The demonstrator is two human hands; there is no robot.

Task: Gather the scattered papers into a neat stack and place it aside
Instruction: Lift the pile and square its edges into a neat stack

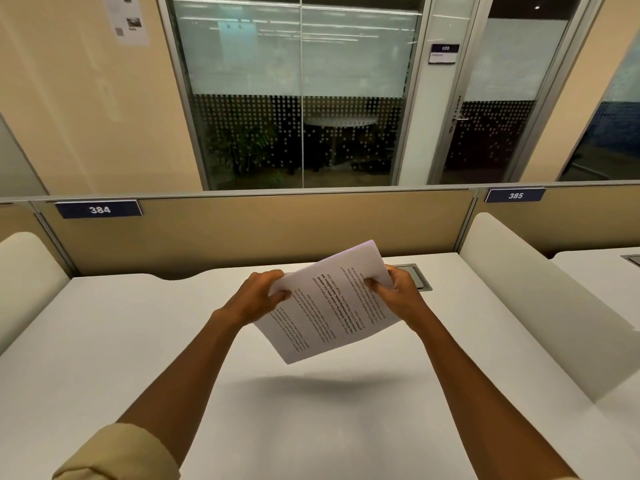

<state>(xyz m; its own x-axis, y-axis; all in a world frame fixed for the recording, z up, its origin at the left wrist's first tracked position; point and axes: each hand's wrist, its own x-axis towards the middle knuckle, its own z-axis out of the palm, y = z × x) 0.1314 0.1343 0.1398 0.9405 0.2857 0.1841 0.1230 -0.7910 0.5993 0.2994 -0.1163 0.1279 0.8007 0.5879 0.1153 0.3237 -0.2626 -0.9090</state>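
Observation:
A stack of white printed papers (pixel 329 306) hangs in the air above the white desk (pixel 138 341), tilted, its text running sideways. My left hand (pixel 258 296) grips its left edge and my right hand (pixel 398 294) grips its right edge. The stack casts a shadow on the desk below it. No loose sheets show on the desk surface.
A grey cable hatch (pixel 420 277) is set into the desk behind my right hand. White curved dividers stand at the left (pixel 27 271) and right (pixel 536 299). A tan partition (pixel 277 230) with the labels 384 and 385 closes the back. A glass wall lies beyond.

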